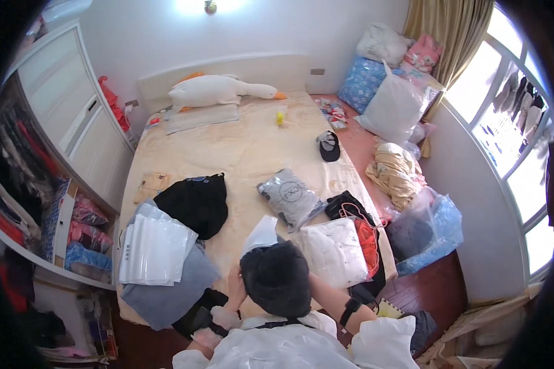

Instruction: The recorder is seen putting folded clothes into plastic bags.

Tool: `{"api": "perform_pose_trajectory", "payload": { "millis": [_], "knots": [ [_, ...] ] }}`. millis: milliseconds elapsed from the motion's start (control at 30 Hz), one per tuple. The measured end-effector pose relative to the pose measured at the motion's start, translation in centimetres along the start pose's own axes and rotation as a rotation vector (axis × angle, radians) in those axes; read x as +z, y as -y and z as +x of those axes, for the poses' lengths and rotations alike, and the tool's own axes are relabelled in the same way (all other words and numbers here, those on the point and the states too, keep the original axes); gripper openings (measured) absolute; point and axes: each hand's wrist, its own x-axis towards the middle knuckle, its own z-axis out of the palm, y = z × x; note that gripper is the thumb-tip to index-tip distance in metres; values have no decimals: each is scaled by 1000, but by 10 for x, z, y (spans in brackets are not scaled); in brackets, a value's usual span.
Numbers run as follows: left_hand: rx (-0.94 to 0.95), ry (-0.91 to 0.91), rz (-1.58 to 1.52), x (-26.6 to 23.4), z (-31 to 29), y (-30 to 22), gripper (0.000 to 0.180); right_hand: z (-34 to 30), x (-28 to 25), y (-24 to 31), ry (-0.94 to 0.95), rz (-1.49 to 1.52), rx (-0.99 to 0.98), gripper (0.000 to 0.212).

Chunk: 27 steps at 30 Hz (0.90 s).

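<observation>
A person in a white top is bending over the foot of the bed, the dark-haired head covering most of what the hands are doing. The left hand is showing beside the head, raised near a white folded garment lying on the cream bedspread just beyond; whether its fingers are curled or spread I cannot tell. The right hand is lying hidden behind the head, only the forearm with a black wrist strap showing, so its grip cannot be told. A stack of white plastic bags is resting on a grey garment to the left, and a white bagged garment is lying to the right.
</observation>
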Motion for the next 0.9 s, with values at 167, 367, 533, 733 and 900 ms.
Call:
{"api": "perform_pose_trajectory", "payload": {
  "millis": [167, 367, 533, 733, 900],
  "knots": [
    [-415, 72, -296, 5, -2, 8, 17, 2, 2, -5, 45, -20, 41, 78],
    [-415, 378, -273, -7, -22, -26, 15, 0, 2, -19, 109, -15, 137, 81],
    [-102, 246, 118, 2, -32, -16, 13, -20, 34, -39, 159, -40, 144, 80],
    [-517, -18, -359, 12, 0, -7, 8, -40, 34, -48, 114, 3, 95, 77],
    [-358, 142, 64, 3, 0, 36, 16, -35, 30, -40, 66, -1, 19, 75]
  ]
}}
